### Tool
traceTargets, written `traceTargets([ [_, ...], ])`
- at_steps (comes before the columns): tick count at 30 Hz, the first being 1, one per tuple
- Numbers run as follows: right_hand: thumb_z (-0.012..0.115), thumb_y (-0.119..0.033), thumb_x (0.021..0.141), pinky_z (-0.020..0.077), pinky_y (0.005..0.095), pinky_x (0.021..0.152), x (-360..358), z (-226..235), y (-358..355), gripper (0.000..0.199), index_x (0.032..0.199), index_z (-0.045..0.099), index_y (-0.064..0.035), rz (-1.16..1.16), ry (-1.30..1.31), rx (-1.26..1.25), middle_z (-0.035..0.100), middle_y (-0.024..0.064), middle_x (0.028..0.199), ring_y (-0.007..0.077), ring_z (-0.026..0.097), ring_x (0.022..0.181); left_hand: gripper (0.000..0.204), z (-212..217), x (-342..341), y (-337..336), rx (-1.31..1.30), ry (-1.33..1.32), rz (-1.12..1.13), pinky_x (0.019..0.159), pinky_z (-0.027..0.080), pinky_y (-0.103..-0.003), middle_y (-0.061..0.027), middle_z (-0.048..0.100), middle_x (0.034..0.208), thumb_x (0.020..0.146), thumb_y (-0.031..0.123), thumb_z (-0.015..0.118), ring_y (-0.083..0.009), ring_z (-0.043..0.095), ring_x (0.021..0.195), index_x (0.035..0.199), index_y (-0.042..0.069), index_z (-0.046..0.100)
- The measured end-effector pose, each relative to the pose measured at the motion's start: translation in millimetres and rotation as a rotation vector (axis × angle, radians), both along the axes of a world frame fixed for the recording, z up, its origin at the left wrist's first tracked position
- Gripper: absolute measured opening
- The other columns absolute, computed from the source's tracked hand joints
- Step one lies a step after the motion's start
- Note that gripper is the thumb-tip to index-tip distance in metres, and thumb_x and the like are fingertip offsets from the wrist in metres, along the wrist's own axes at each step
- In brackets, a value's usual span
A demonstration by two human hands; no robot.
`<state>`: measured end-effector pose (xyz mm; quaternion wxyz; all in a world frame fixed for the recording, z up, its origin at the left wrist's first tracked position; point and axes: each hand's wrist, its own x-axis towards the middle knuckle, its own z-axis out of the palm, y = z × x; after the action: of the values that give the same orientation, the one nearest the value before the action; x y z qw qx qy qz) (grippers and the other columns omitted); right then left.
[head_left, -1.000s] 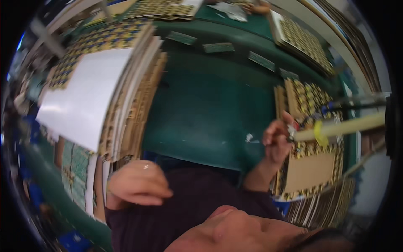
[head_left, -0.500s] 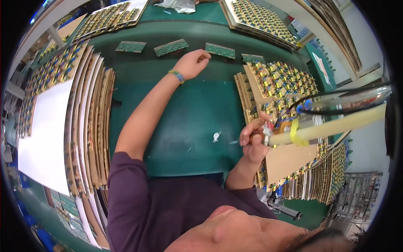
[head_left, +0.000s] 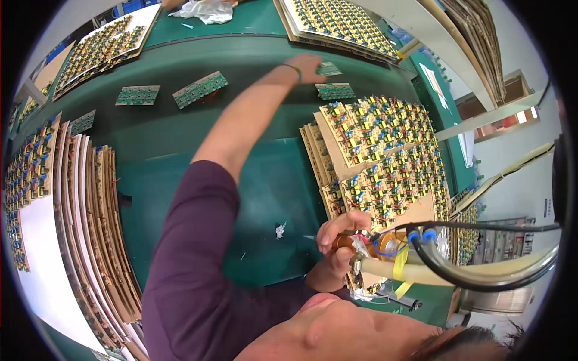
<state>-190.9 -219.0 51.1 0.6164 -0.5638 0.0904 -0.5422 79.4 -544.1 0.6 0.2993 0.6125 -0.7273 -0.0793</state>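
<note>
My left hand stretches across the far green surface and meets the edge of a small green circuit board. Motion smears its fingers, so their grip cannot be made out. Just nearer lies another green circuit board. At the near right, my right hand is closed around a hose-fed dispensing gun with an amber body and a pale pointed nozzle aimed left. Beyond that hand, yellow-and-blue component boards lie in rows on stacked cardboard sheets. A small white lump rests on the green mat.
More green boards lie along the far strip. Tall layered cardboard stacks border the left. Loaded sheets and a plastic bag sit at the back. A thick cream hose and black cables cross the right side.
My left hand has reached right and farther away, up to a green board. The view has shifted, moving the scene leftward. My right hand still holds the dispensing gun.
</note>
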Motion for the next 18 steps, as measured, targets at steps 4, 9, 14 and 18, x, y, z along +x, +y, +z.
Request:
traceTargets([
  [4, 0.072, -0.03, 0.081, 0.0391, 0.0208, 0.041, -4, -7, -2, 0.066, 0.128, 0.037, -0.0025, -0.059, -0.019, 0.034, 0.055, 0.0073, 0.07, 0.0095, 0.046, 0.047, 0.064, -12, -68, -21, -0.098, -0.107, -0.023, 0.09, 0.044, -0.044, -0.0169, 0.052, 0.118, 0.073, 0.05, 0.067, -0.0337, 0.052, 0.11, 0.12, 0.01, 0.05],
  [9, 0.071, -0.028, 0.082, 0.0399, 0.0212, 0.042, -3, -6, 3, 0.063, 0.128, 0.038, -0.0023, -0.031, -0.001, 0.054, 0.055, 0.0073, 0.069, 0.01, 0.046, 0.047, 0.066, -47, -72, -23, 0.052, -0.249, -0.14, 0.092, 0.042, -0.044, -0.0166, 0.049, 0.121, 0.074, 0.048, 0.069, -0.0336, 0.049, 0.114, 0.124, 0.011, 0.046],
  [14, 0.07, -0.023, 0.083, 0.044, 0.0212, 0.053, -14, -10, 3, 0.061, 0.131, 0.037, -0.0033, 0.047, -0.053, 0.055, 0.059, 0.0154, 0.079, 0.0132, 0.052, 0.059, 0.064, -6, -64, 12, 0.123, -0.261, -0.049, 0.091, 0.043, -0.043, -0.0157, 0.054, 0.117, 0.072, 0.034, 0.072, -0.0331, 0.053, 0.11, 0.125, 0.011, 0.045],
  [18, 0.073, -0.022, 0.079, 0.043, 0.0225, 0.045, -7, -5, 0, 0.061, 0.128, 0.042, -0.004, 0.054, -0.09, 0.059, 0.06, 0.0177, 0.076, 0.0147, 0.051, 0.05, 0.06, 28, -1, 81, -0.055, -0.047, -0.019, 0.09, 0.045, -0.042, -0.0197, 0.055, 0.116, 0.072, 0.032, 0.068, -0.0365, 0.055, 0.105, 0.123, 0.008, 0.048],
])
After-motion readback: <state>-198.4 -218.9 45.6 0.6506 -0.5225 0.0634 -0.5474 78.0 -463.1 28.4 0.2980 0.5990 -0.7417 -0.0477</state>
